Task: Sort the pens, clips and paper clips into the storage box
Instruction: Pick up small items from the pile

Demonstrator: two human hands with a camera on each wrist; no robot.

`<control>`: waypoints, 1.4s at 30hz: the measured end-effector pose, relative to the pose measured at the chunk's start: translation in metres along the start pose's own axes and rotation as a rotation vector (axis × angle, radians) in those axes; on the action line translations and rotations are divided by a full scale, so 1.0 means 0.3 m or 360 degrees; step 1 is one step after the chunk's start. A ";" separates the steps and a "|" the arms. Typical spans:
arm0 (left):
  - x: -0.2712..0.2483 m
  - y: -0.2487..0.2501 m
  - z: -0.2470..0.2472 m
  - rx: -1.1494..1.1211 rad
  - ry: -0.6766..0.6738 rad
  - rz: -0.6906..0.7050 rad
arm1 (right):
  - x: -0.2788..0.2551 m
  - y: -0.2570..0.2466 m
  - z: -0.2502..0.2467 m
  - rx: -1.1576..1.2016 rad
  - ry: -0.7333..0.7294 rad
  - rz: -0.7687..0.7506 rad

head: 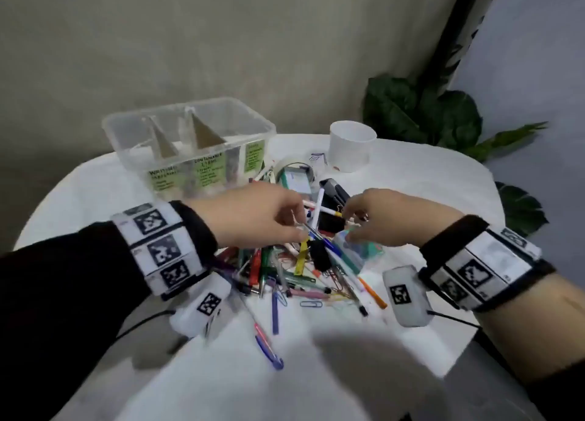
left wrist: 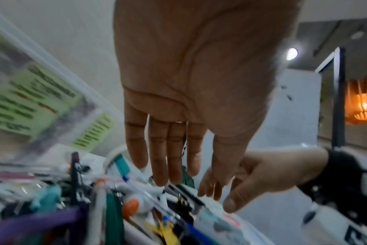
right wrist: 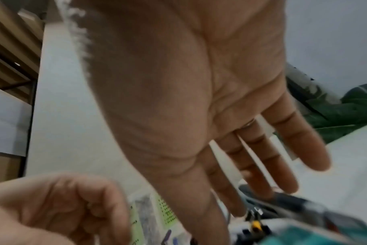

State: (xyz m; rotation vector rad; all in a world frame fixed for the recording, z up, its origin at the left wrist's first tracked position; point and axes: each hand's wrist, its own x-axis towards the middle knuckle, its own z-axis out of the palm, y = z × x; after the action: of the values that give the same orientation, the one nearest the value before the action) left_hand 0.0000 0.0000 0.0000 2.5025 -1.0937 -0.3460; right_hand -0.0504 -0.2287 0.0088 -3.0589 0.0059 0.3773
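Note:
A heap of coloured pens (head: 278, 271) lies mid-table, mixed with a black binder clip (head: 319, 256) and loose paper clips (head: 311, 304). The clear storage box (head: 109, 124), with cardboard dividers and green labels, stands behind it at the left. My left hand (head: 297, 227) reaches down onto the heap with straight fingers (left wrist: 168, 174); their tips are at the pens, and no grip shows. My right hand (head: 351, 227) hovers just to its right with fingers (right wrist: 260, 174) spread. It is over a clear packet (head: 354, 252) with teal contents, which its thumb (left wrist: 230, 203) meets.
A white cup (head: 349, 145) stands at the back right of the white table (head: 411, 180). A tape roll (head: 292, 167) and a black stapler (head: 335, 192) lie between box and heap. One pink-and-blue pen (head: 269, 347) lies apart near the front. Leafy plants (head: 421, 113) crowd the right edge.

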 end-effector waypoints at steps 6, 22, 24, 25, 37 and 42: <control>0.059 0.125 0.192 0.0381 -0.0213 0.0151 | -0.067 0.000 0.107 0.0087 -0.0003 0.0271; 0.167 0.066 0.129 -0.0207 0.0485 0.0039 | 0.034 -0.022 0.008 0.1740 0.0283 0.0076; 0.163 -0.009 0.081 -0.0109 0.0632 -0.0020 | 0.100 -0.059 -0.008 0.1993 0.0218 -0.0029; 0.156 -0.049 0.052 -0.0062 0.0690 -0.0073 | 0.144 -0.078 -0.015 0.2067 0.0265 -0.0015; 0.141 -0.287 -0.146 -0.0098 0.0820 -0.0271 | 0.445 -0.244 0.055 0.0374 0.0417 0.0343; 0.139 -0.315 -0.132 0.0051 0.0839 -0.0315 | 0.454 -0.210 0.046 0.0537 0.0324 0.0430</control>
State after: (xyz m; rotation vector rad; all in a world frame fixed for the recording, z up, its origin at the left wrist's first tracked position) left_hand 0.1035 0.0376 -0.0091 2.5179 -0.6469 0.2731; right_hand 0.0791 -0.1646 -0.0339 -2.7463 0.4470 0.0640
